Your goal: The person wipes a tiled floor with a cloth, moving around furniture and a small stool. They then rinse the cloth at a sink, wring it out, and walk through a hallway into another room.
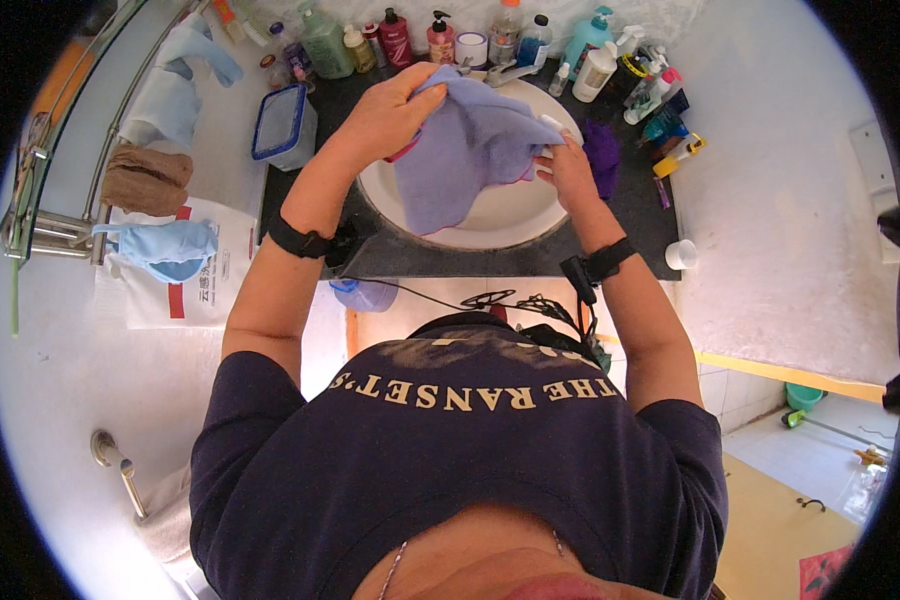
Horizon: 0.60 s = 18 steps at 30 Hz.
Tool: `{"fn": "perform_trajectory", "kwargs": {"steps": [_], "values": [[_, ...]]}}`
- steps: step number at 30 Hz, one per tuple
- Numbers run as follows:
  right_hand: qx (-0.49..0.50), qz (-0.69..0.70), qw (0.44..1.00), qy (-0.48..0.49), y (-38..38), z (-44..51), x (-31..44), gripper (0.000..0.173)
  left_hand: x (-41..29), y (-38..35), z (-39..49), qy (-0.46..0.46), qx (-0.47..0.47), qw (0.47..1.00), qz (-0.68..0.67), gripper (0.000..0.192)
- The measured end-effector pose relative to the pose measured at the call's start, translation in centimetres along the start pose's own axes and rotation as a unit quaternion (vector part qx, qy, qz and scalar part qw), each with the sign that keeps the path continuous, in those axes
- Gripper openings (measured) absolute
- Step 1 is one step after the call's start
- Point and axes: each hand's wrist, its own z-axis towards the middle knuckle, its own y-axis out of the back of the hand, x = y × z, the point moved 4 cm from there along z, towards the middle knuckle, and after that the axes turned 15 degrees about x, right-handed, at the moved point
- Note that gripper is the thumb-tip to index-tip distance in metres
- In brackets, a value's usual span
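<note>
A lavender cloth (469,142) with a dark pink edge is spread between my two hands above the white washbasin (517,217). My left hand (394,112) grips its upper left part, thumb on top. At the right, my right hand (568,169) pinches another corner of it between the fingertips, close to the basin's rim. The cloth hides much of the bowl. Behind it stands a metal faucet (510,73), partly covered. A purple cloth (601,157) lies on the dark countertop just right of the basin.
Pump bottles (441,41) and other toiletries line the back and right of the dark countertop (420,264). A blue-rimmed plastic container (283,127) stands at the left, a small white cup (680,255) at the right front corner. Cloths hang from a metal rail (109,135) on the left.
</note>
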Motion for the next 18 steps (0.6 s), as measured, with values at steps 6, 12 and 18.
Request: {"fn": "perform_trajectory", "kwargs": {"steps": [6, 12, 18], "values": [[0.044, 0.100, 0.992, 0.063, 2.0, 0.3, 1.6, 0.037, 3.5, 0.2, -0.1, 0.104, -0.007, 0.979, -0.174, 0.039], [0.062, 0.104, 0.989, 0.089, 3.0, -0.9, 5.1, 0.050, 6.6, 0.8, -1.2, 0.104, -0.049, 0.934, -0.340, 0.035], [0.090, 0.035, 0.992, 0.082, 5.7, -1.6, 7.8, 0.038, 11.0, 1.4, -1.5, 0.127, -0.047, 0.894, -0.428, 0.022]]}}
